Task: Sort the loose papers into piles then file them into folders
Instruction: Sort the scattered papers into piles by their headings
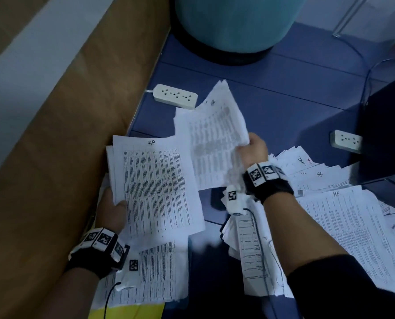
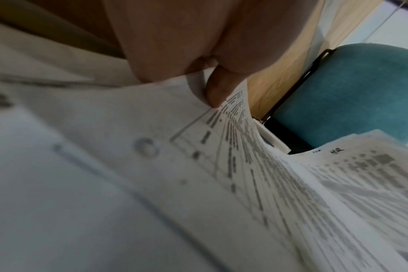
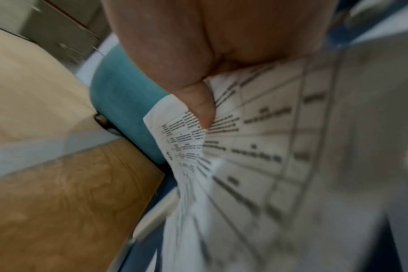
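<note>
Two bundles of printed papers are held above the blue floor [image 1: 272, 93]. The left hand [image 1: 112, 210] grips a stack [image 1: 155, 185] marked HR, thumb on top. The right hand [image 1: 255, 148] pinches a crumpled sheaf [image 1: 215, 139] by its edge. More loose papers [image 1: 344, 222] lie spread on the floor to the right, near a power strip [image 1: 175, 96].

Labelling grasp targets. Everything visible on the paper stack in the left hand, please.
The paper stack is several white sheets, edges slightly fanned, printed with a dense table in small dark text. "HR" is handwritten at the top margin of the top sheet. It is held above the blue floor, face up. The left hand grips its left edge, thumb on top, which the left wrist view shows too. Its upper right corner lies over the sheets in the right hand.
</note>
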{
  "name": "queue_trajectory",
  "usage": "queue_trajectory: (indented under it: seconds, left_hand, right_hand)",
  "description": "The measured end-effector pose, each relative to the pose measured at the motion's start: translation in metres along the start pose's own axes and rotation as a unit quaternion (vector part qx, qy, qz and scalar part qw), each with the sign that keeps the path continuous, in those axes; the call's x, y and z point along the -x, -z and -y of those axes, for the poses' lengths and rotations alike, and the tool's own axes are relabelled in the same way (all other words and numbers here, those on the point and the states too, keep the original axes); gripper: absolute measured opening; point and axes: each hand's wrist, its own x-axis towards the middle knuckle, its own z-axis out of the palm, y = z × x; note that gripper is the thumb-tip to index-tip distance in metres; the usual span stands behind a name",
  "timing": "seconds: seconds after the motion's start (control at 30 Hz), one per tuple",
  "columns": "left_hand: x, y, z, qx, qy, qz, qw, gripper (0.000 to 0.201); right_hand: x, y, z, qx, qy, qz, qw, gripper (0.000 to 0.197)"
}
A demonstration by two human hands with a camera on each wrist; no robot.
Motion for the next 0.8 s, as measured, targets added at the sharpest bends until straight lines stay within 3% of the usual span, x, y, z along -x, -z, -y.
queue_trajectory:
  seconds: [0.13, 0.27, 0.43, 0.53, 0.7, 0.8]
  left_hand:
    - [-0.004, 0.008, -0.024, -0.001, -0.012, -0.017, 1.0, 0.048]
    - [-0.009, 0.008, -0.051, -0.014, -0.039, -0.027, 0.999, 0.036]
    - [-0.002, -0.013, -0.096, 0.06, -0.097, 0.014, 0.993, 0.037]
    - [0.008, -0.023, -0.116, 0.169, -0.125, 0.03, 0.977, 0.032]
    - [0.018, -0.025, -0.138, 0.132, -0.221, 0.053, 0.965, 0.04]
    - [0.011, -0.019, -0.145, 0.131, -0.264, 0.022, 0.955, 0.046]
  right_hand:
    - [0.012, 0.068, 0.016, -0.108, 0.035, -0.032, 0.993, 0.023]
    - [0.034, 0.113, 0.028, -0.153, 0.064, 0.003, 0.986, 0.019]
    - [0.043, 0.058, 0.006, -0.213, -0.032, 0.121, 0.969, 0.014]
    - [0.049, 0.027, -0.007, -0.222, -0.074, 0.197, 0.952, 0.026]
    - [0.048, 0.029, 0.01, -0.165, 0.042, 0.158, 0.973, 0.017]
    - [0.046, 0.041, 0.024, -0.194, 0.113, 0.113, 0.968, 0.019]
